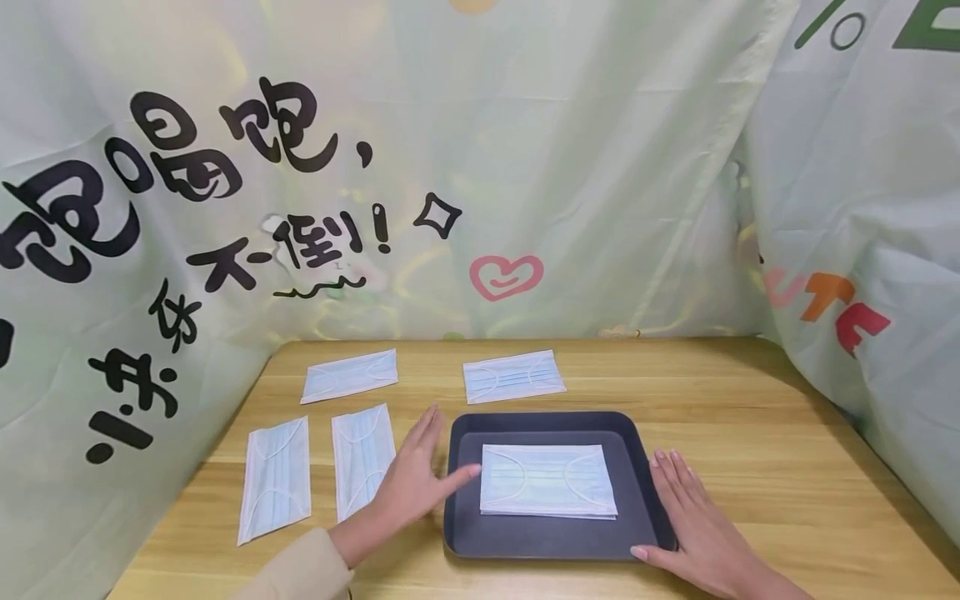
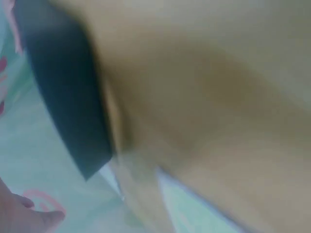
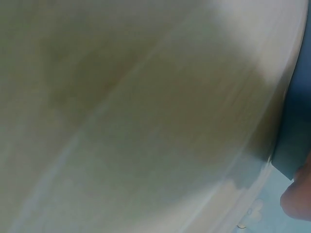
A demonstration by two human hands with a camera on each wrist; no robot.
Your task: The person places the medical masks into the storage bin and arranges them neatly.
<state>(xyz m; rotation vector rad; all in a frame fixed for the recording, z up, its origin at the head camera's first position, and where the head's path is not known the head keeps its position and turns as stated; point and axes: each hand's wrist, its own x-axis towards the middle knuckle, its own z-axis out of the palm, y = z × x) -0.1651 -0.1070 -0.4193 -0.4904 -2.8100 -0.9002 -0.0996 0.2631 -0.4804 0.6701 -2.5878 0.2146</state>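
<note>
A dark grey tray lies on the wooden table, with a small stack of pale blue face masks in it, ear loops on top. My left hand is at the tray's left side, fingers straight and thumb stretched over the rim toward the masks; whether the thumb touches them I cannot tell. Along the right side lies my right hand, fingers extended against the tray's edge and thumb at its near right corner. In the left wrist view the tray's side shows beside blurred fingertips. The right wrist view catches a fingertip by the tray.
Single masks lie flat on the table: one at the far left, one behind the tray, one upright at left, and another partly behind my left hand. Printed cloth hangs around the table's back and sides.
</note>
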